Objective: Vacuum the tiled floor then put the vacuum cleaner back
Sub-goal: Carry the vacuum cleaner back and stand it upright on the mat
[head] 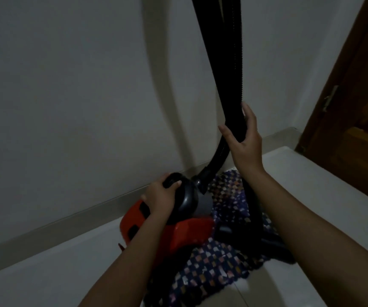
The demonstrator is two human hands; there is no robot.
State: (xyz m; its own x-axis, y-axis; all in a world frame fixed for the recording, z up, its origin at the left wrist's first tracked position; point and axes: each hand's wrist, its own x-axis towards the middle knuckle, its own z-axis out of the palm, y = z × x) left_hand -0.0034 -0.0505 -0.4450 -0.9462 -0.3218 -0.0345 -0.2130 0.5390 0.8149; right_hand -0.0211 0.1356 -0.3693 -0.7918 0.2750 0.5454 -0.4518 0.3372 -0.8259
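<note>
A red and black vacuum cleaner (185, 231) stands on a patterned mat (218, 258) close to the white wall. My left hand (159, 196) grips the black handle on top of its body. A black ribbed hose (225, 69) rises from the body's front and runs out of the top of the view. My right hand (244, 136) is wrapped around this hose a little above its joint with the body. The black floor nozzle (265, 240) lies on the mat to the right, partly hidden by my right forearm.
The light tiled floor (52, 269) stretches left and right of the mat. A grey skirting strip (72, 218) runs along the wall's foot. A brown wooden door (356, 107) stands at the far right, with a raised white ledge (324, 173) before it.
</note>
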